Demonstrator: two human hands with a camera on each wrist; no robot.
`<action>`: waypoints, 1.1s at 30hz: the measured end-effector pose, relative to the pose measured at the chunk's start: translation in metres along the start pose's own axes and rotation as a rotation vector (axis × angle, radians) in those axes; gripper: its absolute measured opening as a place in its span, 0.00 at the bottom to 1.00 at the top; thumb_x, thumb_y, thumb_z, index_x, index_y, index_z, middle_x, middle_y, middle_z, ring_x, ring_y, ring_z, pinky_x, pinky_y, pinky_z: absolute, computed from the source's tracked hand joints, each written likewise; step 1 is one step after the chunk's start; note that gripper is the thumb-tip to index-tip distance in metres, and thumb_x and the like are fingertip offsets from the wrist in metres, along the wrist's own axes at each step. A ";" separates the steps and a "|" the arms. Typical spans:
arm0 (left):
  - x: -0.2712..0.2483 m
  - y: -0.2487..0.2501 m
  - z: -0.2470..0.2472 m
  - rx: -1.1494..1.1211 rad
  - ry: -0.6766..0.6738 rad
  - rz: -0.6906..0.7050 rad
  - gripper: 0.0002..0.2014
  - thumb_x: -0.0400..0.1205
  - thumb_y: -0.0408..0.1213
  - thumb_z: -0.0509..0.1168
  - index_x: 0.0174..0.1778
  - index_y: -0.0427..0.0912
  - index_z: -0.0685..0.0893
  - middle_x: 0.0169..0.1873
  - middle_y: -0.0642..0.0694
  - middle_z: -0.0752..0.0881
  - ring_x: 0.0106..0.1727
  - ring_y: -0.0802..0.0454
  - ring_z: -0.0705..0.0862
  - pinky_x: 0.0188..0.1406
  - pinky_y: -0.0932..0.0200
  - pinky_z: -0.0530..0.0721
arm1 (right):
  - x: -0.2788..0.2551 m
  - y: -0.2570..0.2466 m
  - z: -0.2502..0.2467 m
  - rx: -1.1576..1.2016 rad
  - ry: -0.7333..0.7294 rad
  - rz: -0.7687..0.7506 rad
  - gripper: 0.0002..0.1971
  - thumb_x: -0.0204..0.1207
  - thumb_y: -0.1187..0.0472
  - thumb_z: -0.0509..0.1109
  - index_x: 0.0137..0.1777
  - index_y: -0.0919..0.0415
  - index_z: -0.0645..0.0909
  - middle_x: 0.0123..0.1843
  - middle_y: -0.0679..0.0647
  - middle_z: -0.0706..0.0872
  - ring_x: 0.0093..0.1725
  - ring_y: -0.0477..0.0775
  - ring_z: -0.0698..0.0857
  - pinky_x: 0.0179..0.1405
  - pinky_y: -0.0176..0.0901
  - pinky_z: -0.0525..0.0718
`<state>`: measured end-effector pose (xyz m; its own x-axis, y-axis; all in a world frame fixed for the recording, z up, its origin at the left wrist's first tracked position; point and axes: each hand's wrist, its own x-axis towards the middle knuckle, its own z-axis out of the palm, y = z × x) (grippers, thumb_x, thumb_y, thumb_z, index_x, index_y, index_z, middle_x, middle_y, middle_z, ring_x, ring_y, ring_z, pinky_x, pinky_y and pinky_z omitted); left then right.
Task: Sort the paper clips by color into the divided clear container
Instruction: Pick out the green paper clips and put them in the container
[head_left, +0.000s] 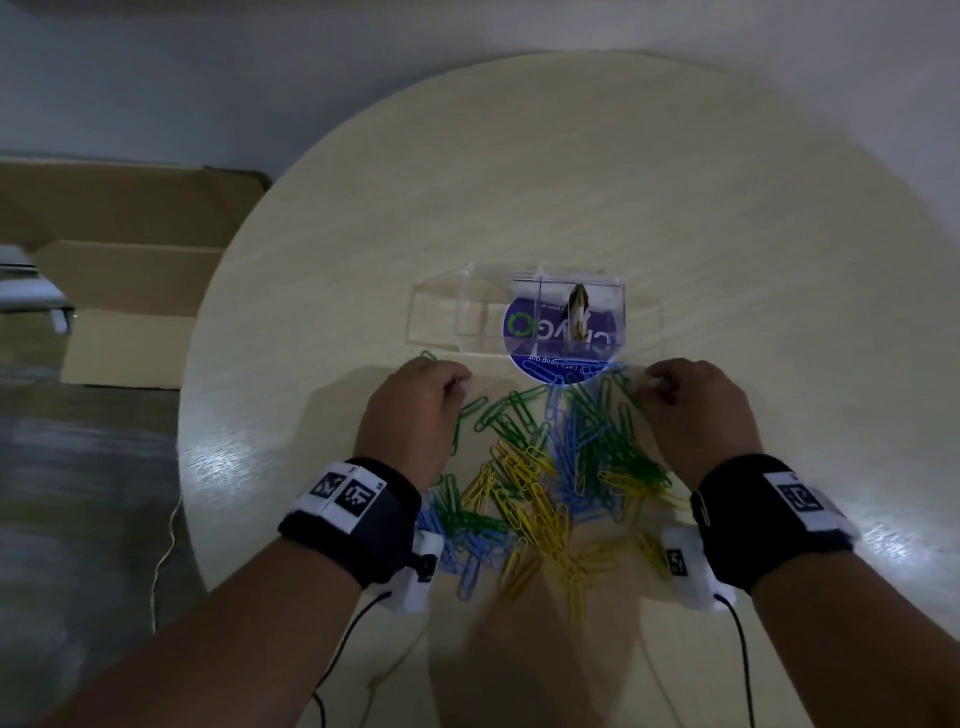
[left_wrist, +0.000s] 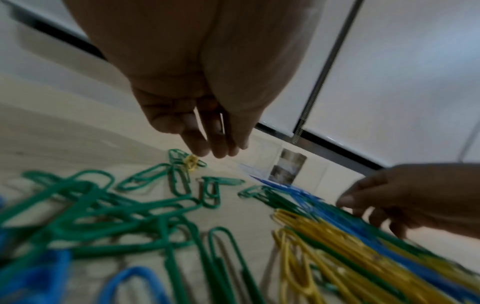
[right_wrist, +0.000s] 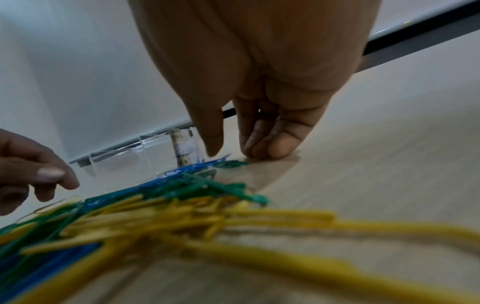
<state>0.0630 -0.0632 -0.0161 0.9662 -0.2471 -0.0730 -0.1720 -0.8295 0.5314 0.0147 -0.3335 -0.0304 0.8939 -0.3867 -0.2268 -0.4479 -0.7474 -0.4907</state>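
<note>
A loose heap of yellow, green and blue paper clips (head_left: 540, 478) lies on the round pale wooden table (head_left: 727, 234), nearest the person. At the heap's far edge, the left hand (head_left: 410, 410) hovers with fingers hanging loosely, tips just above a small yellow clip (left_wrist: 191, 162); whether they touch it is unclear. The right hand (head_left: 696, 410) presses its fingertips (right_wrist: 262, 144) to the table, gripping nothing visible. Beyond stands the divided clear container (head_left: 467, 312), over a blue round sticker (head_left: 550, 332).

Paper clips (head_left: 540, 467) crowd the table (head_left: 727, 234) before the container (head_left: 447, 317)
</note>
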 end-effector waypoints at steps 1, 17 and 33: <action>0.000 0.003 0.003 0.038 -0.029 0.020 0.12 0.84 0.46 0.64 0.56 0.45 0.87 0.49 0.45 0.85 0.52 0.44 0.84 0.52 0.53 0.82 | 0.001 -0.001 0.000 -0.012 -0.014 -0.001 0.14 0.72 0.54 0.74 0.56 0.58 0.84 0.51 0.60 0.82 0.49 0.65 0.83 0.49 0.47 0.78; -0.003 0.007 -0.001 0.173 -0.362 0.120 0.27 0.81 0.44 0.69 0.76 0.43 0.74 0.62 0.42 0.78 0.60 0.43 0.80 0.58 0.53 0.78 | -0.020 0.011 -0.008 -0.119 -0.059 -0.121 0.21 0.64 0.55 0.80 0.59 0.55 0.86 0.49 0.59 0.81 0.48 0.67 0.85 0.48 0.50 0.82; -0.006 0.004 0.005 0.401 -0.338 0.284 0.13 0.60 0.27 0.78 0.26 0.37 0.78 0.26 0.39 0.80 0.21 0.39 0.79 0.15 0.58 0.69 | -0.024 0.001 -0.013 -0.312 -0.166 -0.145 0.06 0.71 0.57 0.69 0.42 0.61 0.80 0.42 0.61 0.83 0.45 0.67 0.84 0.40 0.49 0.77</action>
<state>0.0560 -0.0677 -0.0175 0.7683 -0.5784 -0.2743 -0.5374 -0.8156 0.2145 -0.0080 -0.3323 -0.0144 0.9280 -0.1910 -0.3198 -0.2782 -0.9264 -0.2539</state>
